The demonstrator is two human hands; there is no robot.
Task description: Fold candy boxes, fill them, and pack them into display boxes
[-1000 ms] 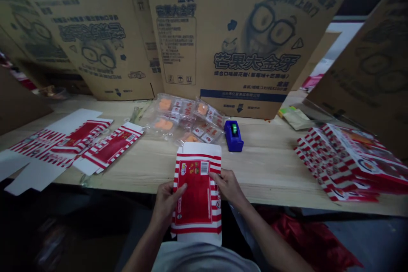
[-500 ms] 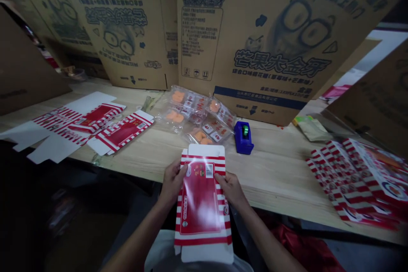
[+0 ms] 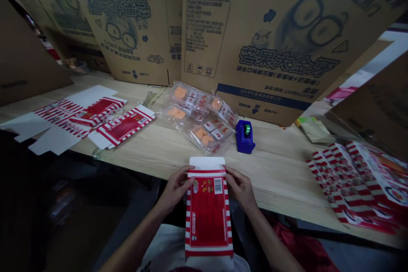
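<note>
A red-and-white striped carton (image 3: 208,216) is held in front of my body, its printed face with a barcode turned up and a white flap sticking out at the far end. My left hand (image 3: 177,187) grips its far left edge, fingertips by the flap's fold. On the opposite edge, my right hand (image 3: 240,185) pinches the far right corner with thumb and fingers. Beyond the carton lie several clear plastic packs (image 3: 207,134) with orange pieces and printed squares. A blue tape dispenser (image 3: 245,138) with a green roll stands to their right.
Flat unfolded cartons (image 3: 63,121) and a folded one (image 3: 126,125) lie on the table's left. Striped cartons (image 3: 350,182) are piled at the right. Large cardboard boxes (image 3: 204,46) wall off the back. A pale packet (image 3: 314,129) lies at the back right.
The carton has moved down toward my body and looks narrower, its side panels less spread. Both hands have shifted to its far corners beside the flap.
</note>
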